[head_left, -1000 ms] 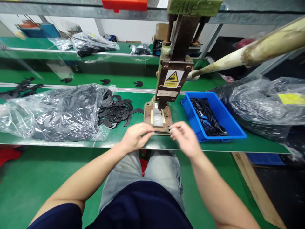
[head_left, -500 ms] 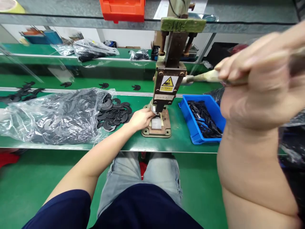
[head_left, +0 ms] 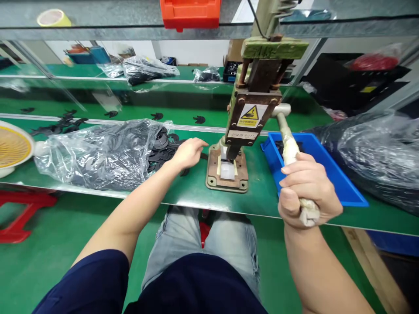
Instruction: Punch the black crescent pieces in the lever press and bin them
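Note:
My right hand point(head_left: 309, 187) is wrapped round the wrapped, pale handle of a lever point(head_left: 288, 141) on the side of a hand press point(head_left: 247, 115). My left hand point(head_left: 190, 153) is over the bench, left of the press base point(head_left: 225, 185). Its fingers are bent, the index finger reaching forward, and a black curved part point(head_left: 203, 155) juts from beneath the fingertips; the thumb is mostly hidden. The press ram point(head_left: 233, 151) points down at a pale block point(head_left: 227, 171) on the base. A pile of black curved parts point(head_left: 160, 150) spills from a clear plastic bag point(head_left: 101, 155) beside my left hand.
A blue bin point(head_left: 327, 174) with black pieces stands right of the press, beside a large plastic-wrapped bundle point(head_left: 376, 152). Several black parts point(head_left: 157, 116) lie on the green strip behind. A fan point(head_left: 15, 148) is at the left, an orange bin point(head_left: 190, 13) on the shelf above.
My left hand has drawn back left from the press base. My right hand has come down and toward me with the lever handle. The view has shifted, bringing the fan into sight.

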Tool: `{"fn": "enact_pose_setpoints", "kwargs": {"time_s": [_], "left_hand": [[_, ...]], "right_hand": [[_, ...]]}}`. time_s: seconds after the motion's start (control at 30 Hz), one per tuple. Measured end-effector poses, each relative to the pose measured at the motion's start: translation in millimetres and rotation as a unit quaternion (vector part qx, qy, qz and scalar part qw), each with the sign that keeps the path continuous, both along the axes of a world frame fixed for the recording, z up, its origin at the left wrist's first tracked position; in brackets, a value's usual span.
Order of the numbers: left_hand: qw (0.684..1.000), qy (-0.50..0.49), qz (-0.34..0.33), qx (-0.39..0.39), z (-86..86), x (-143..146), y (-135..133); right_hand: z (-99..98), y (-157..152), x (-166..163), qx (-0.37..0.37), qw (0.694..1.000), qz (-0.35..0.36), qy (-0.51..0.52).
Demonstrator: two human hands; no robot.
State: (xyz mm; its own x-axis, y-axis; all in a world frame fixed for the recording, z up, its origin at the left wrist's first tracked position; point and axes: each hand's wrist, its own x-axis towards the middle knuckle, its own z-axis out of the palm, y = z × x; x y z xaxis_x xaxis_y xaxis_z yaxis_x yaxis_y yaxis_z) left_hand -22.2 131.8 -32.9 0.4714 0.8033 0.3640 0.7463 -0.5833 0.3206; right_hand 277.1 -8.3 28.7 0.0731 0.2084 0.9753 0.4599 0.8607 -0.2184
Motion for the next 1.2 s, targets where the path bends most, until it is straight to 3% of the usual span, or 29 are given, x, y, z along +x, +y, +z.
{"fn": "enact_pose_setpoints", "kwargs": {"time_s": [0.07, 0.17, 0.33, 0.5, 0.67, 0.77, 0.9, 1.03, 1.1, 1.2], "left_hand": [[0.998, 0.054, 0.039, -0.006, 7.6, -23, 5], [0.988, 0.147, 0.027, -0.026, 10.8, -39, 6], [0.970, 0.240, -0.001, -0.030, 1.8, -18, 10], [0.960, 0.279, -0.025, -0.025, -10.5, 1, 34], [0.963, 0.268, -0.012, 0.006, -14.3, 0, 55], [0.978, 0.206, -0.003, 0.004, -7.5, -3, 55], [0.996, 0.087, -0.010, -0.002, 10.4, -13, 36], [0.994, 0.090, -0.051, -0.031, 21.0, -20, 7], [0.995, 0.072, -0.033, -0.064, 15.6, -16, -6], [0.989, -0.032, 0.019, -0.140, -4.7, -4, -20]], "right_hand": [[0.9, 1, -1, 0.005, 1.000, 0.001, 0.013], [0.4, 1, -3, 0.003, 1.000, 0.007, 0.027], [-0.6, 1, -5, 0.004, 0.999, -0.002, 0.039], [1.5, 1, -5, 0.003, 1.000, -0.002, 0.031], [0.9, 2, -6, 0.016, 0.999, 0.007, 0.037], [0.9, 3, -6, 0.024, 0.999, 0.004, 0.038], [1.9, 2, -6, 0.026, 0.999, 0.012, 0.023], [1.7, 0, -7, 0.024, 0.999, 0.016, 0.025], [1.3, 0, -7, 0.022, 0.999, 0.013, 0.028], [1.0, 0, -8, 0.023, 0.999, 0.009, 0.031]]}}
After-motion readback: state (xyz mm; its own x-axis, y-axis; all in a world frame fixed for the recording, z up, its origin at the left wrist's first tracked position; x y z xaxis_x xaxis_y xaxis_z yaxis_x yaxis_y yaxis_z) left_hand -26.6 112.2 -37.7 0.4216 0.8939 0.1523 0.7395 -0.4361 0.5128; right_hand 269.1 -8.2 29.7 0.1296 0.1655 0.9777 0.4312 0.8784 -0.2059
